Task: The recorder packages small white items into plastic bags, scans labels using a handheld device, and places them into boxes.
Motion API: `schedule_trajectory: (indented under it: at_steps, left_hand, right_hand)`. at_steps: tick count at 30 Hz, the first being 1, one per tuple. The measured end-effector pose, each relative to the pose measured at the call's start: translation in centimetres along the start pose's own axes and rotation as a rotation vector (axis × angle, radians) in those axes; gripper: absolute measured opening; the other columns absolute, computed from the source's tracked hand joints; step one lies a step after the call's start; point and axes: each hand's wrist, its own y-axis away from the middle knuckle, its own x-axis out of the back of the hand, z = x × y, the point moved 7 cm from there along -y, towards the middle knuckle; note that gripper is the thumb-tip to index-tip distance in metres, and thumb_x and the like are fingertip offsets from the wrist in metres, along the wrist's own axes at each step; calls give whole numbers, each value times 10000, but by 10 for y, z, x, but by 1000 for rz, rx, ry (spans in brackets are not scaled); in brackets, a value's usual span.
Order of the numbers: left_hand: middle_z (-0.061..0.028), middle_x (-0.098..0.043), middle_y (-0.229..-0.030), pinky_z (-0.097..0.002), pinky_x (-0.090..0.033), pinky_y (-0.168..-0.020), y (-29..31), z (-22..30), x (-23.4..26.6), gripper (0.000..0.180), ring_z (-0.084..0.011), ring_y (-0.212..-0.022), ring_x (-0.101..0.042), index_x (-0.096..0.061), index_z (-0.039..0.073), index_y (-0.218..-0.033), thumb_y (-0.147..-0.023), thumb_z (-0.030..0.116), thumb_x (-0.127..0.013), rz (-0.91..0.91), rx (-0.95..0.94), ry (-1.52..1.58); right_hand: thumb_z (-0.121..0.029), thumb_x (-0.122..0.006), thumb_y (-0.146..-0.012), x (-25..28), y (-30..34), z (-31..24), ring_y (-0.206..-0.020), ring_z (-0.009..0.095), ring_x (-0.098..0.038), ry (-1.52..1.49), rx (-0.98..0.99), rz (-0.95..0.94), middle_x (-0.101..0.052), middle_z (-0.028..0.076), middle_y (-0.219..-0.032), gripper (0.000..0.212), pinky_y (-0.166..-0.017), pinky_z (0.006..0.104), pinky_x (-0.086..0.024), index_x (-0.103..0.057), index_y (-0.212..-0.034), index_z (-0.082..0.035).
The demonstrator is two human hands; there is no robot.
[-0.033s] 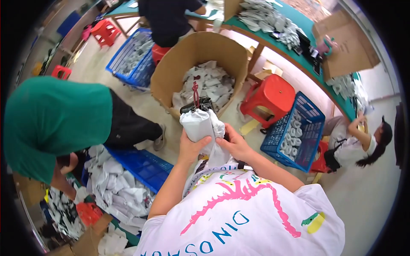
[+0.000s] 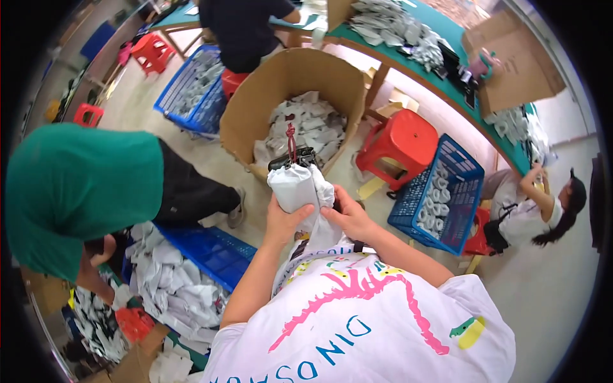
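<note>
In front of my body, my left hand is closed round a smooth white wrapped bundle, its thumb lying across the near side. My right hand grips the crumpled white material along the bundle's right side. Loose white material hangs down between my hands. At the bundle's far end shows a black object with a looped red cord standing up from it; what kind of object it is, I cannot tell. Beyond it stands a large round cardboard bin holding many crumpled white pieces.
A red stool and a blue crate of white rolls stand right. Another blue crate is far left. A person in green bends over white pieces at left. Others work along the green table.
The surroundings have shifted slightly left in the view. My hands keep the same hold on the white bundle.
</note>
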Motion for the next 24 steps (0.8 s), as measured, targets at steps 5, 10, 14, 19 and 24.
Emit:
schedule_trajectory:
  at_steps: [5, 10, 14, 19, 24]
  left_hand:
    - [-74, -583, -1036, -318, -446, -839, 1, 7, -22, 602, -157, -942, -554, -499, 22, -1120, -629, 213, -790, -216, 85, -198]
    - [-54, -573, -1062, -308, -425, -862, 107, 19, 25, 594, -135, -957, -535, -496, 33, -1137, -646, 211, -780, -611, 115, -246]
    - [-68, -561, -1079, -319, -408, -888, 161, 31, 56, 640, -143, -984, -518, -468, 39, -1169, -638, 205, -784, -601, 140, -300]
    - [-79, -514, -1149, -328, -387, -917, 174, 54, 109, 783, -179, -1053, -492, -380, 52, -1250, -601, 189, -798, -499, 102, -286]
    - [-84, -504, -1150, -332, -390, -915, 174, 95, 191, 795, -190, -1064, -486, -360, 40, -1249, -587, 145, -788, -291, 61, -271]
  right_hand:
    - [-126, -599, -829, 3, 32, 10, -1076, 139, -424, 68, 21, 166, -449, 67, -1157, 541, -931, 298, -350, -283, -1259, -36]
    - [-121, -636, -793, -124, 114, 58, -1070, 144, -441, 115, 86, 380, -472, 61, -1163, 574, -921, 303, -361, -329, -1267, -19]
    - [-159, -671, -765, -182, 144, 66, -1021, 165, -496, 183, 123, 488, -533, 70, -1105, 528, -879, 307, -400, -421, -1198, 9]
    - [-164, -717, -703, -222, 105, 59, -984, 182, -537, 328, 93, 276, -564, 96, -1075, 562, -844, 307, -425, -454, -1170, 5]
    - [-165, -769, -640, -298, 37, 54, -964, 217, -560, 534, 61, 45, -571, 105, -1068, 630, -820, 334, -441, -458, -1171, -25]
